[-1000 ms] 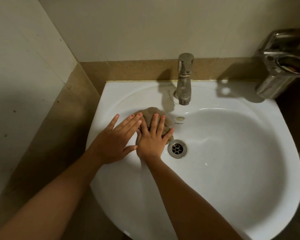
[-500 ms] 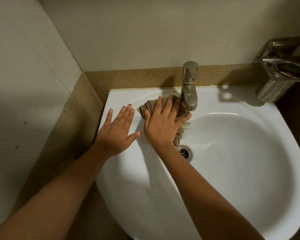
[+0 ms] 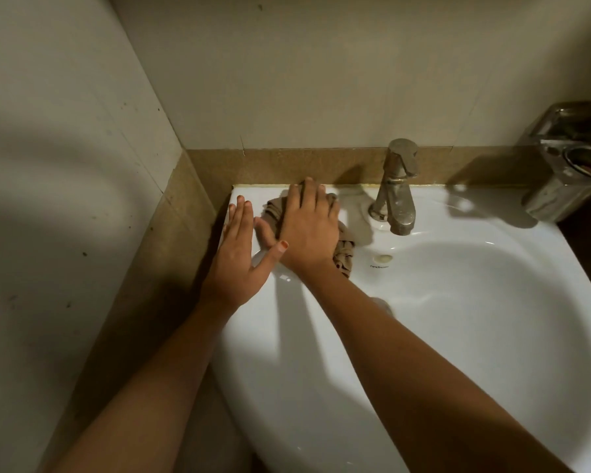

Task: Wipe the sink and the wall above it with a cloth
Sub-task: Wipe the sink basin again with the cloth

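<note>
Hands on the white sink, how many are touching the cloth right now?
1. The right hand presses flat on the crumpled brown cloth at the back rim of the white ceramic sink; the left hand lies flat beside it, on bare rim.

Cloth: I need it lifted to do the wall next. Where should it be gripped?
Pinch the bunched end of the cloth hanging toward the basin, from the right. The right hand presses the rest flat on the sink rim.

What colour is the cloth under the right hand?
Brownish tan, plain; the cloth shows best in the head view.
</note>
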Demonstrator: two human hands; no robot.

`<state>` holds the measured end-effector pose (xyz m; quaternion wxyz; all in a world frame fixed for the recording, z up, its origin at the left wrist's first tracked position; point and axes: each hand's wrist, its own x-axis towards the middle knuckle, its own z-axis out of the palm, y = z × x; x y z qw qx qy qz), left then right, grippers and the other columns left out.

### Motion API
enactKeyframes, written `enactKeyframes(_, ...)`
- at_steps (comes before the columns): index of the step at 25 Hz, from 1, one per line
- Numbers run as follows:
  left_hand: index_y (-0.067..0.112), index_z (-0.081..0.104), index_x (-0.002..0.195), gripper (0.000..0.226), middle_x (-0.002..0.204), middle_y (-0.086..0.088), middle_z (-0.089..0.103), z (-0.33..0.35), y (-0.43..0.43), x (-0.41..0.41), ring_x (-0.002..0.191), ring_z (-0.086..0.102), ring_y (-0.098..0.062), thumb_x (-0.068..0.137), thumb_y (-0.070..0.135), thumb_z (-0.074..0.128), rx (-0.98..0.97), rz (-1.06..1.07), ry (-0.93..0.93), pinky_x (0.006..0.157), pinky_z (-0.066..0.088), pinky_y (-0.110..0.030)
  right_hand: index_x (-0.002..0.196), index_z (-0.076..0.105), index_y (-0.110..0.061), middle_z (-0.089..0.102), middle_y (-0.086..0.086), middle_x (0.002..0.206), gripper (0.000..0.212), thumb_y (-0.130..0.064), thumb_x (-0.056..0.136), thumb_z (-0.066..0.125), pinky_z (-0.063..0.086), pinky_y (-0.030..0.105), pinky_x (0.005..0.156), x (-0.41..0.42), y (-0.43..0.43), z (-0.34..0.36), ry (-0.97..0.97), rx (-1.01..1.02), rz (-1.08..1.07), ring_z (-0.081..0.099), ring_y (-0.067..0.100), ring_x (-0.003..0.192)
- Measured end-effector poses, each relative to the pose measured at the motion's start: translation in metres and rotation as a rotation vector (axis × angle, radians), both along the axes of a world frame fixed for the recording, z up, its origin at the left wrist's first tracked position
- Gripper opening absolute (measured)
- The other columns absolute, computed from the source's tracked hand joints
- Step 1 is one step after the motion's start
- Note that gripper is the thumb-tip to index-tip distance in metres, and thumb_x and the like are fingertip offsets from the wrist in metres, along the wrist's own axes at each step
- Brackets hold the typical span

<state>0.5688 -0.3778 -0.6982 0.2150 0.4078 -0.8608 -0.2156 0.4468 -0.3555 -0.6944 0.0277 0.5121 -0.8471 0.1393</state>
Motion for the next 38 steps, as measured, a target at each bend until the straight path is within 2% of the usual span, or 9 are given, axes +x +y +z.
enactKeyframes(5,0.009,0.008,0.147,0.109,0.158,-0.006,0.005,0.0,0.0,0.0,0.143,-0.005,-0.013,0.069,0.083,0.02,-0.005,-0.027,0.012,0.117,0.005,-0.033,0.143,0.029,-0.01,0.019,0.018,0.155,0.075,-0.056,0.086,0.013,0.018,0.053,0.114,0.01,-0.003,-0.004,0.032,0.043,0.252,0.016,0.037,0.143)
enactKeyframes(9,0.01,0.009,0.147,0.099,0.158,-0.005,0.006,0.003,0.003,0.0,0.142,-0.003,-0.009,0.071,0.069,0.03,0.059,0.018,0.088,0.116,0.005,-0.029,0.14,0.036,-0.01,0.025,0.017,0.153,0.084,-0.061,0.081,0.005,0.022,0.054,0.111,0.012,-0.002,-0.004,0.01,0.011,0.214,0.022,0.038,0.141)
enactKeyframes(15,0.013,0.008,0.148,0.097,0.158,-0.002,0.006,0.004,0.004,0.001,0.144,0.0,-0.01,0.071,0.068,0.031,0.114,0.044,0.148,0.114,0.007,-0.027,0.122,0.056,-0.012,0.042,0.013,0.146,0.062,-0.055,0.088,0.027,0.028,0.053,0.107,0.017,-0.005,-0.008,-0.06,-0.076,0.274,0.032,0.036,0.137)
enactKeyframes(21,0.018,0.014,0.148,0.086,0.155,-0.003,0.022,0.01,0.017,0.001,0.142,0.022,-0.015,0.077,0.062,0.037,0.332,0.192,0.314,0.117,0.018,-0.031,0.125,0.055,-0.011,0.047,0.008,0.143,0.036,-0.031,0.096,0.046,0.032,0.047,0.105,0.019,-0.002,-0.006,-0.135,-0.159,0.363,0.036,0.029,0.136)
enactKeyframes(24,0.018,0.017,0.147,0.071,0.153,-0.003,0.029,0.013,0.045,-0.003,0.139,0.029,-0.014,0.09,0.051,0.041,0.427,0.296,0.508,0.116,0.024,-0.033,0.107,0.06,-0.01,0.062,0.009,0.115,0.027,-0.028,0.094,0.045,0.042,0.041,0.088,0.023,0.01,0.0,-0.175,-0.206,0.443,0.056,0.03,0.109)
enactKeyframes(27,0.019,0.03,0.144,0.075,0.143,-0.003,0.046,0.022,0.083,-0.003,0.129,0.044,-0.013,0.083,0.06,0.045,0.542,0.388,0.664,0.111,0.034,-0.033,0.087,0.059,-0.008,0.065,0.009,0.09,0.024,-0.031,0.091,0.051,0.043,0.036,0.072,0.015,0.037,0.01,-0.375,-0.163,0.576,0.06,0.029,0.083)
enactKeyframes(29,0.022,0.042,0.136,0.077,0.131,-0.001,0.056,0.034,0.116,-0.011,0.119,0.054,-0.015,0.076,0.07,0.04,0.512,0.421,0.583,0.103,0.043,-0.036,0.083,0.059,-0.008,0.066,0.008,0.083,0.026,-0.033,0.09,0.056,0.043,0.033,0.066,0.002,0.065,0.024,-0.611,-0.195,0.57,0.06,0.026,0.078)
enactKeyframes(33,0.02,0.058,0.113,0.036,0.092,0.008,0.064,0.075,0.205,-0.045,0.092,0.061,-0.015,0.092,0.045,0.042,0.311,0.467,0.484,0.079,0.05,-0.026,0.077,0.057,-0.012,0.059,0.001,0.073,0.03,-0.039,0.089,0.06,0.037,0.029,0.062,-0.03,0.141,0.079,-0.824,-0.285,0.609,0.055,0.019,0.072)
enactKeyframes(38,0.025,0.063,0.087,0.017,0.09,-0.002,0.071,0.141,0.31,-0.082,0.088,0.068,-0.022,0.074,0.033,0.072,0.192,0.536,0.541,0.079,0.056,-0.035,0.058,0.046,-0.018,0.053,0.0,0.063,0.04,-0.043,0.085,0.062,0.04,0.031,0.059,-0.069,0.232,0.195,-1.032,-0.325,0.575,0.056,0.024,0.069)
